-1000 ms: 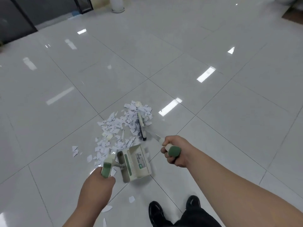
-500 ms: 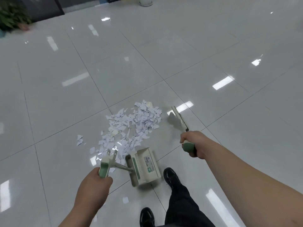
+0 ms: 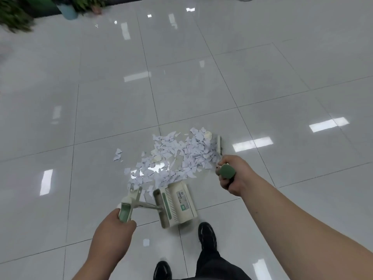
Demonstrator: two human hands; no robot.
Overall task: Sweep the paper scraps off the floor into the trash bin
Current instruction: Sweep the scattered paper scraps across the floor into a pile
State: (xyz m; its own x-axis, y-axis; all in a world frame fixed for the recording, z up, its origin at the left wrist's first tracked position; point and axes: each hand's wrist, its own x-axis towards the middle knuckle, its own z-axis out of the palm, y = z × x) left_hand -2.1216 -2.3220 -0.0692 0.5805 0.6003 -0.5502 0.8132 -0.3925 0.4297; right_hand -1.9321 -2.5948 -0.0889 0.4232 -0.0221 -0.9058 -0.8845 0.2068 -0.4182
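Looked down on a glossy floor (image 3: 201,87) of large pale-grey square tiles, thin dark grout lines between them, ceiling lights mirrored as bright bars. Found the paper scraps (image 3: 181,156) heaped mid-floor: small, torn, jagged white pieces in a loose flat pile, reaching up to the front lip of the dustpan (image 3: 177,201). Saw that pan as a cream plastic scoop with a ribbed comb, a green strip and a printed label too small to read, set on the tiles just ahead of a black shoe (image 3: 206,233). Gripped its thin metal stem by a green-and-cream grip with the left hand (image 3: 113,233), fingers curled fully round, fingertips hidden underneath. Held the broom (image 3: 219,145) in the right hand (image 3: 232,176), fist closed round the handle just under a green end cap, most of the shaft hidden by that fist. Made out only a narrow cream head at the pile's right edge; bristles too blurred to tell. Noted a few stray scraps (image 3: 117,155) left of the pile and one lone scrap (image 3: 146,242) behind the pan. Caught blurred green plants (image 3: 14,15) at the top left, cut off by the frame.
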